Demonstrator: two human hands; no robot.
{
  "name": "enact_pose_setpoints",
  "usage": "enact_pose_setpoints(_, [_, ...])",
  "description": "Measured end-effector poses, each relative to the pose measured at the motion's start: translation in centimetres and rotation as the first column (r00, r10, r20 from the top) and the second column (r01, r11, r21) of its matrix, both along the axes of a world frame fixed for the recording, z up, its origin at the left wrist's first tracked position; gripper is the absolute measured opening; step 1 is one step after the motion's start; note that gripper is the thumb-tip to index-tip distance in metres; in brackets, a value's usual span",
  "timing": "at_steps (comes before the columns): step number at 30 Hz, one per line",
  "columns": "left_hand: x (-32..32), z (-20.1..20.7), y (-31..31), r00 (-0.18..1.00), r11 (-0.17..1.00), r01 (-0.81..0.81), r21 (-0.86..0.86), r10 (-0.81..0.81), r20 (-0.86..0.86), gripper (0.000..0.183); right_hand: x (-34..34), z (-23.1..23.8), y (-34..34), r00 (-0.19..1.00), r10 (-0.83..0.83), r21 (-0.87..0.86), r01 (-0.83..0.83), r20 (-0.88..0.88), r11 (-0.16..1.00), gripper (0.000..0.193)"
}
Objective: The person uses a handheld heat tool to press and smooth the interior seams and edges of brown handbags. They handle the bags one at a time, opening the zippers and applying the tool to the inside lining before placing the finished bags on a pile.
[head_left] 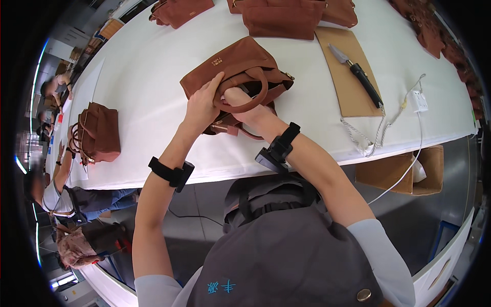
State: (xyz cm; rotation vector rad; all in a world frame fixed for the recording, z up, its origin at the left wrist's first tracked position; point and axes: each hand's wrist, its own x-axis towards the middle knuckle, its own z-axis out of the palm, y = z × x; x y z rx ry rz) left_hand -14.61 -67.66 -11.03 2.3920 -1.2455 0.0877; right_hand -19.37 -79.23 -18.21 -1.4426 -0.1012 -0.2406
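A brown handbag (238,57) with two rounded handles lies tilted on the white-covered table in front of me. My left hand (204,105) grips its near left side, fingers pressed against the panel beside the handle base. Passing under the upper handle (263,92), my right hand (244,106) has its fingers curled close to the left fingertips at the bag's mouth. What these right fingers pinch is too small and too covered to make out. The bag's zipped opening gapes on the right, its inside dark.
More brown handbags (284,18) stand along the far side, and another (99,132) sits at the left. On a cardboard sheet (348,71) lies a corded black-handled tool (364,82) with a pointed metal head. A white power strip (419,101) is right; a cardboard box (386,174) stands below. Co-workers (56,197) work left.
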Motion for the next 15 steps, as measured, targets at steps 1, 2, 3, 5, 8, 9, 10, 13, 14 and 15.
enact_pose_setpoints(1, [0.2, -0.3, -0.3, 0.996, 0.999, -0.051, -0.004, 0.051, 0.069, 0.048, 0.1, -0.2, -0.3, 0.998, -0.045, -0.222, 0.053, 0.04, 0.974, 0.015])
enact_pose_setpoints(2, [0.6, -0.9, 0.1, 0.989, 0.995, -0.063, -0.076, 0.072, 0.13, 0.04, -0.3, 0.6, -0.2, 0.992, -0.04, -0.28, 0.072, 0.119, 0.957, 0.015])
enact_pose_setpoints(3, [0.8, -1.1, 0.3, 0.989, 0.993, -0.078, -0.088, 0.088, 0.117, 0.037, -0.6, 1.2, -0.5, 0.98, -0.043, -0.335, 0.108, 0.196, 0.936, 0.015])
enact_pose_setpoints(5, [1.0, -1.1, -0.3, 0.991, 0.989, -0.09, -0.116, 0.101, 0.09, 0.033, -0.1, 0.7, -1.9, 0.992, -0.124, -0.754, 0.084, 0.003, 0.652, 0.019])
enact_pose_setpoints(8, [0.6, -0.6, -1.4, 0.981, 0.974, -0.192, -0.122, 0.191, -0.022, 0.033, -1.4, -2.6, -3.6, 0.979, -0.203, -0.845, 0.13, 0.025, 0.518, 0.026])
enact_pose_setpoints(9, [0.9, -0.7, -1.1, 0.979, 0.965, -0.197, -0.173, 0.201, 0.008, 0.033, -2.4, -1.8, -3.5, 0.988, -0.147, -0.899, 0.107, 0.048, 0.425, 0.026])
enact_pose_setpoints(10, [1.3, -1.0, -0.8, 0.976, 0.953, -0.202, -0.224, 0.215, 0.037, 0.033, -3.5, -0.4, -3.2, 0.994, -0.087, -0.942, 0.089, 0.064, 0.323, 0.027])
enact_pose_setpoints(13, [1.4, -0.7, -1.4, 0.958, 0.916, -0.275, -0.291, 0.288, 0.0, 0.038, -7.8, -0.7, -3.2, 0.996, 0.045, -0.981, 0.072, 0.081, 0.179, 0.028])
enact_pose_setpoints(14, [1.3, -0.2, -1.7, 0.952, 0.902, -0.298, -0.313, 0.305, -0.028, 0.04, -9.2, -1.3, -3.2, 0.993, 0.083, -0.984, 0.068, 0.082, 0.165, 0.028])
enact_pose_setpoints(15, [1.3, 0.1, -2.0, 0.947, 0.887, -0.315, -0.337, 0.315, -0.055, 0.042, -10.3, -2.3, -3.4, 0.995, 0.068, -0.982, 0.06, 0.073, 0.179, 0.028])
